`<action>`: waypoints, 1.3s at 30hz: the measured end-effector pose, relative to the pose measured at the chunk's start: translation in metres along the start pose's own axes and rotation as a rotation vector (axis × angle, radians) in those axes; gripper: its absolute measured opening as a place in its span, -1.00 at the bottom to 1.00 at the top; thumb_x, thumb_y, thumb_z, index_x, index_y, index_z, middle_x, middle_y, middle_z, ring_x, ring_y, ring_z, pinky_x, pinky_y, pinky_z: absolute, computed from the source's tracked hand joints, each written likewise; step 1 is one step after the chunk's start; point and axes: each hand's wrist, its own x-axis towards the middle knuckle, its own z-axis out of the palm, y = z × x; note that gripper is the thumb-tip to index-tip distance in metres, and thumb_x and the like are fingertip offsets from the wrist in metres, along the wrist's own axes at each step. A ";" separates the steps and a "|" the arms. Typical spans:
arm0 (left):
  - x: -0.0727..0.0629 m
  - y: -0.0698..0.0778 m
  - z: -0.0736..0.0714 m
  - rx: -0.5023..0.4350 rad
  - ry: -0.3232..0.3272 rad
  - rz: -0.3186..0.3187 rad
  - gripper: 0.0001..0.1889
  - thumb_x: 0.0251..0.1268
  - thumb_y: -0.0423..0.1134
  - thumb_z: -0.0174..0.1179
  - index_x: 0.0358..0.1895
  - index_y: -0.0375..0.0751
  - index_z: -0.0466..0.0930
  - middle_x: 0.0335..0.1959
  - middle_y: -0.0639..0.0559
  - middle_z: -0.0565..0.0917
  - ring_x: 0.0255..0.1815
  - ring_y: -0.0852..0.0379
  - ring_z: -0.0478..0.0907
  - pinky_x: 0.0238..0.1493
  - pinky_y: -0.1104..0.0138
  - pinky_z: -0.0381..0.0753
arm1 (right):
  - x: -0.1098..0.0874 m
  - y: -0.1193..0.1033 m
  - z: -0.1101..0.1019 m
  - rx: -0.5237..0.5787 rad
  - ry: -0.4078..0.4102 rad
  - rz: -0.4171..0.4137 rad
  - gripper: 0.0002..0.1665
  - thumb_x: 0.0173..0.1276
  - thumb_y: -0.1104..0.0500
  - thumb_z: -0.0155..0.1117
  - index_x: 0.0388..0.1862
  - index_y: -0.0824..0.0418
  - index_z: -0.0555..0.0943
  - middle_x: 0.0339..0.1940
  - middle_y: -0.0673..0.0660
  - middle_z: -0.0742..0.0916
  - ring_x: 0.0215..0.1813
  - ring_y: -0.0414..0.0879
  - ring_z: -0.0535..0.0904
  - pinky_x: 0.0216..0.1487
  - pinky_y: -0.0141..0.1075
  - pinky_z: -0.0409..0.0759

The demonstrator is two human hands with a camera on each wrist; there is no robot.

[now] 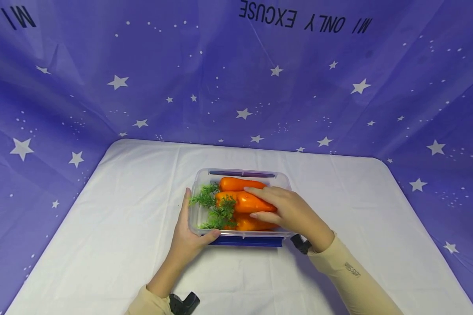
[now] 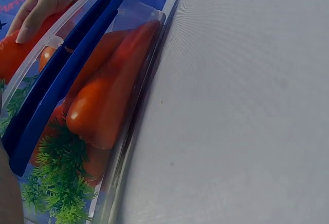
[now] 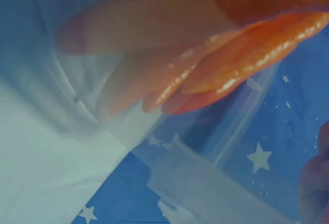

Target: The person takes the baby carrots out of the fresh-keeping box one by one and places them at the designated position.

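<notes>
A clear plastic storage box (image 1: 195, 218) with blue clip latches (image 1: 256, 242) stands on the table in the head view. Several plump orange toy carrots (image 1: 242, 183) lie inside, their feathery green tops (image 1: 209, 197) to the left. My left hand (image 1: 187, 236) holds the box's front left corner, thumb over the front rim and fingers along the left wall. Over the box's right half, my right hand (image 1: 289, 210) grips the uppermost carrot (image 1: 250, 202) near its narrow end between thumb and fingers. Through the wall, carrots (image 2: 97, 108) and greenery (image 2: 64, 167) show in the left wrist view.
A white cloth (image 1: 142, 188) covers the table. Purple fabric with white stars (image 1: 220, 109) rises behind it and on both sides. A black wrist-worn device (image 1: 184, 303) sits at the left wrist, another (image 1: 301, 243) by the right one.
</notes>
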 end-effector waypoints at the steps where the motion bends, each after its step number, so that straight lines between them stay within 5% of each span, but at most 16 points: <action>1: 0.000 0.000 0.000 0.003 -0.001 0.000 0.37 -0.17 -0.20 0.59 0.59 0.42 -0.33 0.66 0.06 -0.12 0.61 -0.05 -0.02 0.52 -0.23 0.00 | 0.000 -0.001 -0.001 -0.006 -0.001 -0.001 -0.29 0.31 -0.20 0.35 0.41 -0.07 0.47 -0.02 -0.03 0.74 -0.03 -0.16 0.65 0.07 -0.17 0.64; 11: 0.000 -0.002 -0.003 0.013 -0.017 -0.007 0.35 -0.14 -0.12 0.59 0.59 0.43 -0.33 0.66 0.08 -0.13 0.59 -0.13 0.01 0.48 -0.28 0.04 | -0.013 -0.002 -0.014 -0.030 0.029 -0.017 -0.27 0.31 -0.20 0.34 0.43 -0.07 0.45 0.12 0.01 0.73 0.06 -0.12 0.66 0.09 -0.12 0.65; 22: 0.000 0.000 -0.003 -0.065 -0.042 -0.021 0.34 -0.11 -0.07 0.59 0.58 0.44 -0.34 0.65 0.01 -0.12 0.57 -0.17 0.04 0.49 -0.27 0.02 | -0.034 0.009 -0.025 -0.053 0.070 0.012 -0.28 0.26 -0.10 0.42 0.40 -0.10 0.46 -0.29 -0.11 0.64 -0.33 -0.27 0.43 -0.27 -0.34 0.46; 39: 0.000 -0.002 -0.002 -0.055 -0.038 -0.008 0.35 -0.14 -0.08 0.60 0.60 0.35 -0.32 0.65 0.04 -0.12 0.58 -0.12 0.02 0.52 -0.24 -0.04 | -0.070 0.029 -0.053 -0.054 0.140 0.261 -0.22 0.19 0.05 0.51 0.41 -0.08 0.47 0.12 0.04 0.72 -0.04 -0.08 0.63 -0.04 -0.06 0.61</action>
